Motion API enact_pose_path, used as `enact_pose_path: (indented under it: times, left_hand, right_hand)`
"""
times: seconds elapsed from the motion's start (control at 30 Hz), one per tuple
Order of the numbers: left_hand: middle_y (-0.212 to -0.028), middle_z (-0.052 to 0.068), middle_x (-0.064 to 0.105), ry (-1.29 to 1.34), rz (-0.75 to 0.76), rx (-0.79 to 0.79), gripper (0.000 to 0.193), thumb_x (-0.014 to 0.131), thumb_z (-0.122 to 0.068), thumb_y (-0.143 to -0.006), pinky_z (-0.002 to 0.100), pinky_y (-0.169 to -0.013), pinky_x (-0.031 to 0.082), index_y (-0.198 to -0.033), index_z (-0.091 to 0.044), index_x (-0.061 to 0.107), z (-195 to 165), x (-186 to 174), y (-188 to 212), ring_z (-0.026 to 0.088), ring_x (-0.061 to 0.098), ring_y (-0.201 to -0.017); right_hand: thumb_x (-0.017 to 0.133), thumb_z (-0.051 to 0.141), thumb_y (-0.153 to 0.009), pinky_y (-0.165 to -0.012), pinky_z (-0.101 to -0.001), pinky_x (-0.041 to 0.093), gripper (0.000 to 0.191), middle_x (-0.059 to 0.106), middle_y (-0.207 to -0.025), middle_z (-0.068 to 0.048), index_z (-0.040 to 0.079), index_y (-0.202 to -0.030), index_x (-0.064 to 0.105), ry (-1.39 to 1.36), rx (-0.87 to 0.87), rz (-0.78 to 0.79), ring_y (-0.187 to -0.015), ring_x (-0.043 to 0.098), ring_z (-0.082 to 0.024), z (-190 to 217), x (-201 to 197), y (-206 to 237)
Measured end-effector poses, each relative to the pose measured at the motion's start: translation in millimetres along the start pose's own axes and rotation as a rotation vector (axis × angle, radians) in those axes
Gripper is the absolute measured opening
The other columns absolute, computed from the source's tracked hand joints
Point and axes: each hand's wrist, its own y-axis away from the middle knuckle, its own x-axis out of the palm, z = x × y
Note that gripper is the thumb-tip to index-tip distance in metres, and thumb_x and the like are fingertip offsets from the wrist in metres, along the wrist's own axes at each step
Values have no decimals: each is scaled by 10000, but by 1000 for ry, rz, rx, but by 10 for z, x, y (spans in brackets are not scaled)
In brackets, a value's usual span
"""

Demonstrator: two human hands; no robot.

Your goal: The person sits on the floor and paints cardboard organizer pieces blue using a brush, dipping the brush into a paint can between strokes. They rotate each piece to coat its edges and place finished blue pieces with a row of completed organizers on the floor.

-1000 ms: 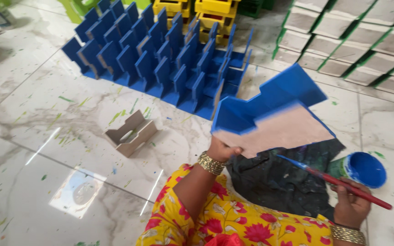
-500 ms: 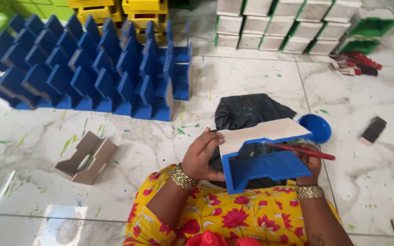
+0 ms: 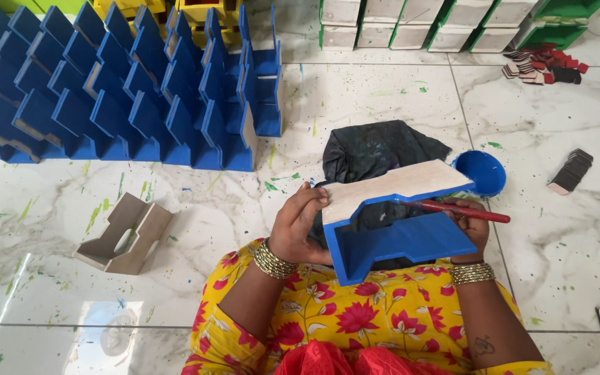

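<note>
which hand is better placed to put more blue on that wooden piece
The right hand. It holds the red-handled brush against the half-painted piece, with the blue paint bowl just beyond it. The left hand grips the piece's edge, steadying it.

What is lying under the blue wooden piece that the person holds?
Under the blue wooden piece lies a dark paint-stained cloth on the marble floor. How far the cloth reaches beneath is hidden by the piece and the left hand.
</note>
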Motion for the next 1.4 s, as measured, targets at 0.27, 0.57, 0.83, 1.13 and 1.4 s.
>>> enact_pose_path:
  times: [0.27, 0.57, 0.83, 1.13, 1.4]
  left_hand:
    - [-1322, 160, 602, 73, -95, -92, 1033, 925, -579, -600, 532, -1252, 400, -1370, -23, 519, 65, 35, 51, 320, 650, -1248]
    - [-1227, 139, 666, 147, -148, -234, 1033, 910, -580, -489, 424, -1116, 472, -1322, -67, 579, 141, 164, 134, 335, 629, -1181]
    - [-1247, 184, 696, 1043, -315, -799, 683, 884, -295, -828, 411, -1028, 544, -1321, 83, 600, 126, 886, 355, 238, 689, -1126]
    - [-1424, 101, 591, 1668, -512, -882, 885, 880, -360, -812, 411, -1137, 440, -1497, -10, 443, -51, 1244, 181, 244, 563, -1325]
    - [-1519, 109, 541, 1859, -348, -870, 1072, 875, -547, -784, 419, -1190, 415, -1575, -18, 380, -180, 1307, 232, 254, 524, -1400]
  right_hand:
    - [658, -20, -990, -947, -327, 605, 267, 666, -1232, -185, 44, -1214, 527, 34, -45, 18, -1097, 688, -200, -10, -26, 10]
    - [684, -36, -1022, -857, -330, 544, 234, 654, -1198, -163, 1, -1223, 571, 186, -78, -23, -998, 642, -196, 108, 46, 41]
    - [711, 48, -1080, -913, -387, 594, 269, 636, -1132, -73, 161, -1217, 508, -446, -39, -368, -1012, 670, -217, 270, 110, -49]
    - [514, 442, -1105, -932, -393, 614, 355, 661, -1122, -44, 121, -1253, 544, -823, 212, -594, -1147, 721, -325, 322, 132, -73]
    - [510, 418, -1104, -964, -391, 566, 175, 584, -1464, -51, 291, -1212, 458, -483, 3, -392, -1217, 639, -252, 534, 753, -78]
